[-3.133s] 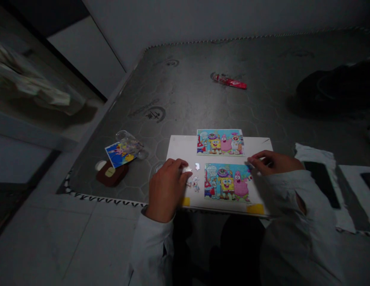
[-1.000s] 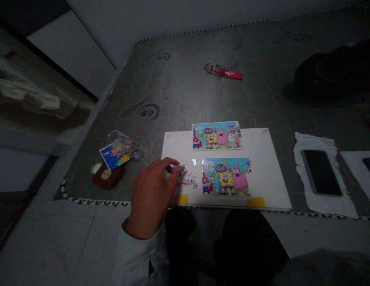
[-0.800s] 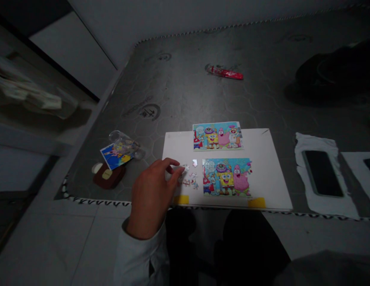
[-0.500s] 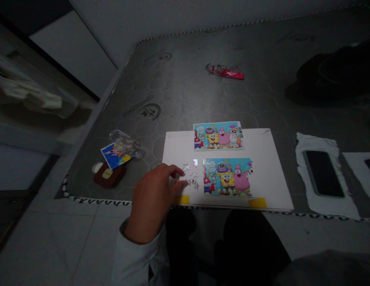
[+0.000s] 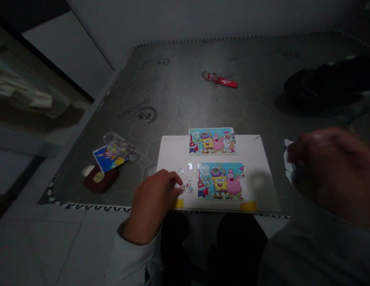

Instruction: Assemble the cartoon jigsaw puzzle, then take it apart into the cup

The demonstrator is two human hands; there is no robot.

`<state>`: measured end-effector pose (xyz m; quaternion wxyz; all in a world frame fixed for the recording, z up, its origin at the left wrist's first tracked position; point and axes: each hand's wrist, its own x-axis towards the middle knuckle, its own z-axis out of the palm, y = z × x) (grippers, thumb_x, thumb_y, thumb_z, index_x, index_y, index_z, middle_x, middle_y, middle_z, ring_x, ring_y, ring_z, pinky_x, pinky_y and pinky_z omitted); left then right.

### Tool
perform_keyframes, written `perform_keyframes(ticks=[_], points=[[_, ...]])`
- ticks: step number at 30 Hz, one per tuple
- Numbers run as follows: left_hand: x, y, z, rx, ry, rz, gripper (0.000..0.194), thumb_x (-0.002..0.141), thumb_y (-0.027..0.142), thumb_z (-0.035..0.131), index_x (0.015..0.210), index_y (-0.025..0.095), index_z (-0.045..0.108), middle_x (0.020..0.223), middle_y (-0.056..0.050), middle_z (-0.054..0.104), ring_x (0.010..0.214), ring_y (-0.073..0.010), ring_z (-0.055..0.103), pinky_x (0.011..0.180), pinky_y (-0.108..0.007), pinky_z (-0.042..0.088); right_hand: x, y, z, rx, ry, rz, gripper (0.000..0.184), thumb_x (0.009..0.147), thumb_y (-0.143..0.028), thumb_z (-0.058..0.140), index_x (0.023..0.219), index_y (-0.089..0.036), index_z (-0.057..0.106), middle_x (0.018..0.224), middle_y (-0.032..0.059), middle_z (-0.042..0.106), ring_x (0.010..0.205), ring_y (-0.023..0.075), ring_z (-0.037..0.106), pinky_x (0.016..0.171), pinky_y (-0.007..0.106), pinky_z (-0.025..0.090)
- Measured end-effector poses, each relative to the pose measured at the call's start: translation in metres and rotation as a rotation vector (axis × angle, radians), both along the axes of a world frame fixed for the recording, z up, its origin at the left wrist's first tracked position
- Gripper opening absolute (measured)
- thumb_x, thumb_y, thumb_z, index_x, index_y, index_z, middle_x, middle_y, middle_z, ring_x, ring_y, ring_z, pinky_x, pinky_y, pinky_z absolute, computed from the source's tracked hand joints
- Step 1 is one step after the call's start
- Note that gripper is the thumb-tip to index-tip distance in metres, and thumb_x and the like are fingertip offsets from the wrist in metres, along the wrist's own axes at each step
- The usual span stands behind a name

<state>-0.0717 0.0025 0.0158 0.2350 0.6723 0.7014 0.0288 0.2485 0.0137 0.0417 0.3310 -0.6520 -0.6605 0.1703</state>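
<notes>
A white board [image 5: 259, 159] lies at the near edge of a dark table. On it sit a nearly whole cartoon jigsaw [image 5: 220, 181] and, behind it, a printed picture of the same scene [image 5: 212, 140]. A few loose pieces [image 5: 186, 178] lie left of the jigsaw. My left hand [image 5: 153, 200] rests on the board's near left corner, fingers curled, fingertips touching the loose pieces. My right hand [image 5: 330, 171] is raised close to the camera at the right, blurred by motion, well above the table.
A clear plastic bag with a colourful card [image 5: 115, 153] and a dark brown case [image 5: 98, 179] lie to the left. A red wrapper [image 5: 220, 80] lies further back. A dark bundle [image 5: 324, 85] sits at the far right. The table's patterned rim [image 5: 83, 206] runs just below my left wrist.
My right hand, out of view a second ago, has come up into the picture at the right. My left hand slid slightly down towards the loose pieces. The camera tilted a little.
</notes>
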Motion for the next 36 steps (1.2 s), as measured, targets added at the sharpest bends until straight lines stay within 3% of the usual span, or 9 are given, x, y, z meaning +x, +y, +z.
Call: perform_keyframes(ticks=[2, 5, 9, 14, 21, 28, 33, 36], points=[[0.001, 0.000, 0.001, -0.019, 0.003, 0.007, 0.007, 0.079, 0.030, 0.066, 0.083, 0.026, 0.069, 0.083, 0.000, 0.070, 0.074, -0.0175, 0.064, 0.063, -0.026, 0.040, -0.033, 0.026, 0.002, -0.029, -0.069, 0.042, 0.036, 0.090, -0.058, 0.051, 0.085, -0.024, 0.062, 0.066, -0.0001, 0.062, 0.050, 0.0103, 0.052, 0.049, 0.025, 0.038], [0.000, 0.001, 0.002, -0.050, -0.055, 0.011, 0.011, 0.081, 0.034, 0.065, 0.078, 0.025, 0.068, 0.075, 0.001, 0.071, 0.067, -0.0162, 0.063, 0.059, -0.025, 0.037, -0.064, 0.043, -0.004, -0.161, -0.103, 0.314, 0.026, 0.088, -0.047, 0.053, 0.085, -0.023, 0.063, 0.069, -0.0002, 0.064, 0.054, 0.0104, 0.055, 0.053, 0.023, 0.039], [0.007, 0.003, 0.001, 0.022, -0.255, 0.023, 0.014, 0.082, 0.039, 0.064, 0.084, 0.026, 0.070, 0.081, 0.004, 0.072, 0.062, -0.0122, 0.061, 0.060, -0.024, 0.040, -0.080, 0.041, -0.015, -0.336, -0.106, 0.508, 0.015, 0.083, -0.037, 0.062, 0.086, -0.024, 0.068, 0.068, -0.0031, 0.066, 0.061, 0.0104, 0.059, 0.059, 0.022, 0.040], [0.038, 0.006, -0.004, 0.155, -0.470, 0.078, 0.012, 0.085, 0.035, 0.062, 0.091, 0.025, 0.067, 0.083, 0.004, 0.072, 0.059, -0.0094, 0.059, 0.061, -0.022, 0.043, -0.086, 0.040, -0.017, -0.421, -0.074, 0.589, 0.012, 0.081, -0.031, 0.068, 0.091, -0.025, 0.071, 0.070, -0.0047, 0.068, 0.062, 0.0092, 0.060, 0.058, 0.020, 0.040], [0.069, 0.006, -0.009, 0.143, -0.600, 0.095, 0.011, 0.088, 0.031, 0.058, 0.093, 0.024, 0.065, 0.082, 0.003, 0.071, 0.066, -0.0111, 0.062, 0.066, -0.023, 0.047, -0.074, 0.044, -0.018, -0.393, -0.059, 0.434, 0.010, 0.079, -0.030, 0.069, 0.087, -0.023, 0.071, 0.067, -0.0040, 0.068, 0.062, 0.0102, 0.060, 0.060, 0.021, 0.041], [0.088, 0.005, -0.014, 0.166, -0.604, 0.079, 0.014, 0.088, 0.033, 0.058, 0.096, 0.024, 0.065, 0.082, 0.004, 0.071, 0.068, -0.0116, 0.064, 0.068, -0.023, 0.049, -0.050, 0.045, -0.020, -0.433, -0.118, 0.459, 0.014, 0.080, -0.037, 0.065, 0.082, -0.026, 0.074, 0.071, -0.0025, 0.069, 0.065, 0.0119, 0.061, 0.060, 0.022, 0.042], [0.108, 0.001, -0.028, 0.278, -0.437, -0.127, 0.021, 0.095, 0.031, 0.049, 0.106, 0.026, 0.067, 0.104, -0.001, 0.070, 0.095, -0.0142, 0.065, 0.082, -0.024, 0.050, -0.014, 0.040, -0.034, -0.441, -0.264, 0.221, 0.021, 0.081, -0.043, 0.062, 0.079, -0.025, 0.073, 0.066, -0.0027, 0.067, 0.057, 0.0119, 0.057, 0.054, 0.023, 0.036], [0.119, -0.002, -0.038, 0.259, -0.282, -0.239, 0.026, 0.096, 0.033, 0.047, 0.115, 0.031, 0.065, 0.107, -0.001, 0.067, 0.089, -0.0140, 0.065, 0.070, -0.023, 0.050, -0.002, 0.038, -0.043, -0.470, -0.309, 0.106, 0.022, 0.081, -0.042, 0.062, 0.075, -0.023, 0.071, 0.064, -0.0019, 0.066, 0.057, 0.0130, 0.057, 0.054, 0.025, 0.034]])
